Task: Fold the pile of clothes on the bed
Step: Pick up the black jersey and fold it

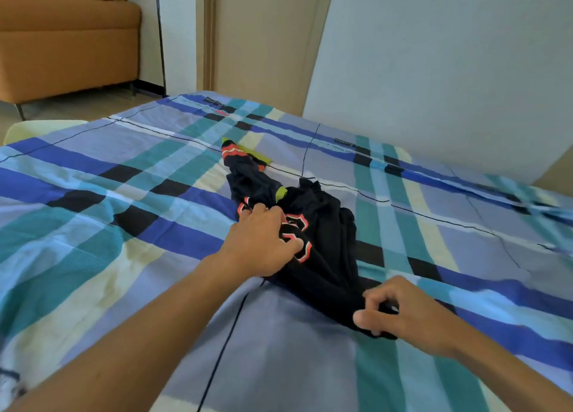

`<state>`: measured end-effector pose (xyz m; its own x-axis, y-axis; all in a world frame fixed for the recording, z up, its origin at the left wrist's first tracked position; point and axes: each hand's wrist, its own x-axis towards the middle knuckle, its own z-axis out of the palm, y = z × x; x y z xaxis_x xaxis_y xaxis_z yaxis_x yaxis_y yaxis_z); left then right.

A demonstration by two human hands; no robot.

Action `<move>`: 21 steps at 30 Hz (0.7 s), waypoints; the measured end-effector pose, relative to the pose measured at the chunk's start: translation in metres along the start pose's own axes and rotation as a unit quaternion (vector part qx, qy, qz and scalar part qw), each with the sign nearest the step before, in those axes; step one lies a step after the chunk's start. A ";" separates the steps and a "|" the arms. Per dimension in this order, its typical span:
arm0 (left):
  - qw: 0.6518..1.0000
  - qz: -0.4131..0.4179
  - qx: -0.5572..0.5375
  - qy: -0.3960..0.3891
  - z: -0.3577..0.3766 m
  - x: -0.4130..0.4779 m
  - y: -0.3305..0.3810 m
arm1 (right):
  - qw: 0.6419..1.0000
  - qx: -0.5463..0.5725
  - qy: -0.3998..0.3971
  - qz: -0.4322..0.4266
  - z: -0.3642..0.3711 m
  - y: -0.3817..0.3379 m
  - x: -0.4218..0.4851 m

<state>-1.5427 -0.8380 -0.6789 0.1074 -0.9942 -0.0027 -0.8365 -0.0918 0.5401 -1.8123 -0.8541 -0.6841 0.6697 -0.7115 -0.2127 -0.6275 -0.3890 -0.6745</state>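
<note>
One black garment (324, 258), clutched by left hand (263, 244) and right hand (409, 315), on plaid bed (124, 201) near sofa (62, 49)

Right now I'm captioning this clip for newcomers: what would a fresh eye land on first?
A crumpled black garment with red-and-white print lies mid-bed on the blue, teal and cream plaid sheet. The left hand grips its printed middle while the right hand pinches its near end. An orange sofa stands beyond the bed, upper left.
</note>
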 end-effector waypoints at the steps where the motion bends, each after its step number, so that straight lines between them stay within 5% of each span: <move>1: 1.000 0.014 0.018 -0.012 0.006 -0.003 0.007 | 0.999 0.013 -0.026 0.015 0.001 0.004 -0.023; 7: 0.974 0.124 0.152 -0.115 0.054 -0.025 0.038 | 0.988 0.058 -0.114 0.087 0.011 0.031 -0.119; 13: 0.979 0.102 0.175 0.029 0.081 -0.011 0.031 | 0.985 0.072 -0.099 0.125 0.017 0.043 -0.142; 17: 0.995 0.038 0.076 -0.051 0.089 0.003 0.013 | 0.990 0.048 0.011 0.131 0.029 0.054 -0.138; 21: 0.989 0.131 -0.001 -0.062 0.090 -0.004 0.025 | 0.968 0.081 0.220 0.093 0.031 0.072 -0.129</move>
<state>-1.6120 -0.8412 -0.7408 -0.1797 -0.9831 0.0340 -0.8259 0.1695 0.5378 -1.9318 -0.7719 -0.7266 0.2945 -0.9547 -0.0426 -0.6270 -0.1594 -0.7626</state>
